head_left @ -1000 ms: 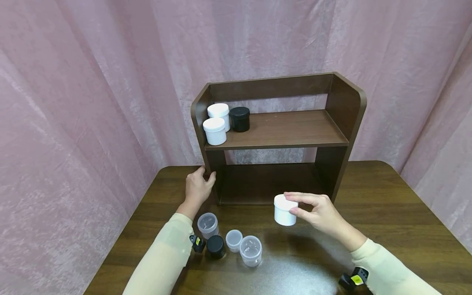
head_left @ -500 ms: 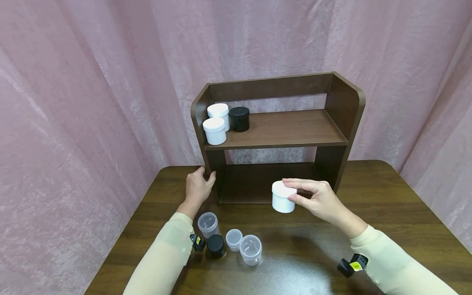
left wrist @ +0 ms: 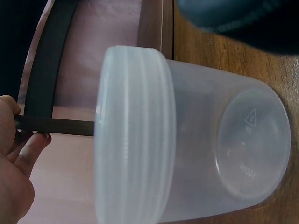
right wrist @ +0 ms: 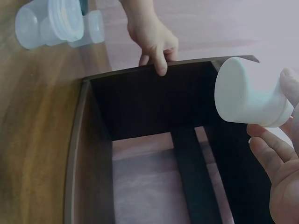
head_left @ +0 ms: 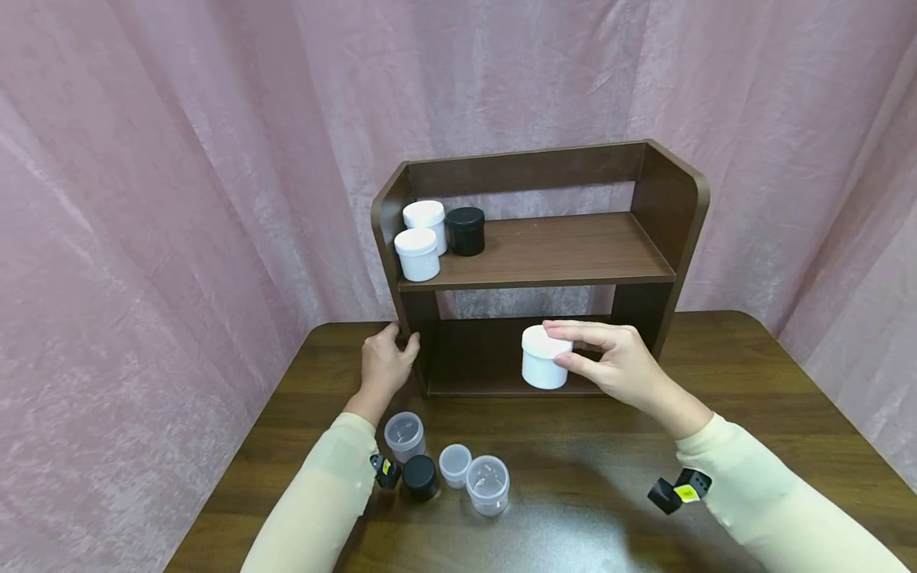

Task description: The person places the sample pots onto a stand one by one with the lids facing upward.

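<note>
2 bare hands, left hand (head_left: 382,364) and right hand (head_left: 622,368), in long pale yellow sleeves (head_left: 745,493); black-and-yellow wrist cameras (head_left: 674,493) behind the fingers.

The clear jar (left wrist: 196,140) bears a moulded recycling triangle and small raised marks on its base, too faint to read.

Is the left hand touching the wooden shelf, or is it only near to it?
Touching. In the right wrist view, the left hand has fingers curled over the edge of the shelf side panel; the head view agrees.
</note>
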Demonstrator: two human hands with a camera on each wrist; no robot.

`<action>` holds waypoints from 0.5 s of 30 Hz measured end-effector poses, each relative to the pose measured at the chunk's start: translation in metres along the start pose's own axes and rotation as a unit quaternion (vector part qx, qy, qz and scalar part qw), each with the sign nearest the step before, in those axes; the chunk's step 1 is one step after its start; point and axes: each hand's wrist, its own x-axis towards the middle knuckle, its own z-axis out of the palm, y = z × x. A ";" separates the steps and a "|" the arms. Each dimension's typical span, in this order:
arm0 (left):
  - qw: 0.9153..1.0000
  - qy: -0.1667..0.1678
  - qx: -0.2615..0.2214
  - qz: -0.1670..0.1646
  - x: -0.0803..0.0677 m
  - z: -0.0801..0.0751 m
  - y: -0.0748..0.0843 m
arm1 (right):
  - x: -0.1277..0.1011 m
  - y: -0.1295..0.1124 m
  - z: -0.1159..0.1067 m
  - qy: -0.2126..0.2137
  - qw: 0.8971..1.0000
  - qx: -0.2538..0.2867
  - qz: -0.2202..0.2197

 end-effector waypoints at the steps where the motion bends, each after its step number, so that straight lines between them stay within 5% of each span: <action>1: 1.000 0.000 0.001 0.000 0.000 0.000 0.000 | 0.002 -0.001 0.000 0.002 1.000 0.001 0.000; 15: 1.000 -0.005 0.004 -0.014 0.000 0.001 0.000 | 0.045 -0.043 -0.010 0.011 1.000 -0.018 -0.017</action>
